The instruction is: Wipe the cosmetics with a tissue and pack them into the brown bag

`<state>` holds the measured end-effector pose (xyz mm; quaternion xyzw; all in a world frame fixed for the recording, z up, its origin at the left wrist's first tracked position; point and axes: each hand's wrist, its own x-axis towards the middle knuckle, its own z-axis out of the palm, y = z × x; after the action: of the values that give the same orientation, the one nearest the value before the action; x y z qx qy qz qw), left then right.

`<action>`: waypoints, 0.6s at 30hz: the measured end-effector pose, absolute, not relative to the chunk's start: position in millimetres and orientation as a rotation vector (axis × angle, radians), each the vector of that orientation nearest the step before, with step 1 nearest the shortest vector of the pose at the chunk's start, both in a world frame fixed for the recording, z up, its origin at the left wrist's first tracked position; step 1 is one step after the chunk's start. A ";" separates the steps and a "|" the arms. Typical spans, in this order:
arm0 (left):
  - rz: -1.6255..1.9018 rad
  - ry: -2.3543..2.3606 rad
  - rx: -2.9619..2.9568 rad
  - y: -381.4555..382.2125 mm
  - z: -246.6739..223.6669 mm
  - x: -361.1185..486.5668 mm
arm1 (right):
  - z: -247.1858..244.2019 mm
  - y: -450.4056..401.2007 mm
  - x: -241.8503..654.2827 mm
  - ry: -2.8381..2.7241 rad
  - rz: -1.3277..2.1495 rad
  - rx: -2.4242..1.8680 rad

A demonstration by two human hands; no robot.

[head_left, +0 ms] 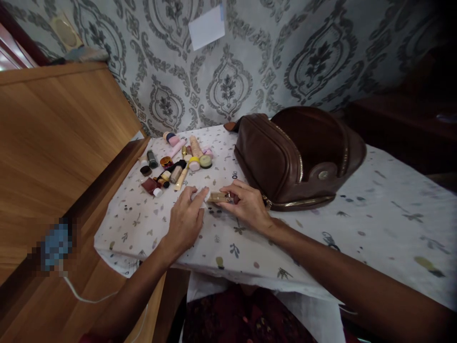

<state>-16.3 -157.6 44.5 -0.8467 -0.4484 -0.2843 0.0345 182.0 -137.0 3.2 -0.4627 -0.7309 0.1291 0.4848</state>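
A small gold-coloured rectangular case (219, 196) is pinched at its right end by the thumb and fingers of my right hand (248, 205), just above the cloth. My left hand (186, 216) is close by on the left, its fingers curled around a thin white tissue-like piece (203, 196). The fingertips come near the case's left end; whether they touch it I cannot tell. Beyond my left hand lie cosmetics, among them a gold tube (182, 177), a dark red bottle with a white cap (149, 186) and a yellow-rimmed jar (194, 164).
A large brown leather bag (264, 162) with gold zips stands right of my hands. The tablecloth (221, 238) is white with a plant print. Patterned wallpaper (228, 85) rises behind it, and a wooden panel (64, 119) borders the left. A white cable (85, 299) hangs at lower left.
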 end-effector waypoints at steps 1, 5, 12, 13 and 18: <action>-0.822 -1.364 -2.579 -159.5 45.0 -14.6 | 2.7 -137.3 181.5 -1.781 0.311 -1.129; -0.619 -1.293 -2.542 -166.6 47.5 -6.4 | 2.4 -138.4 179.9 -1.787 0.306 -1.135; -0.386 -1.208 -2.412 -164.9 46.8 5.0 | 6.3 -140.6 179.7 -1.799 0.335 -1.095; -0.357 -1.224 -2.407 -164.0 48.3 5.8 | 6.5 -140.7 180.0 -1.806 0.339 -1.085; -0.246 -1.330 -2.487 -160.5 61.3 4.8 | 4.3 -139.2 179.7 -1.845 0.371 -1.019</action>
<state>4.8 -160.5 61.3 -0.8680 -0.4640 -0.0858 0.1548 179.7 -139.2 4.3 -0.4178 -0.7563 0.1519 0.4800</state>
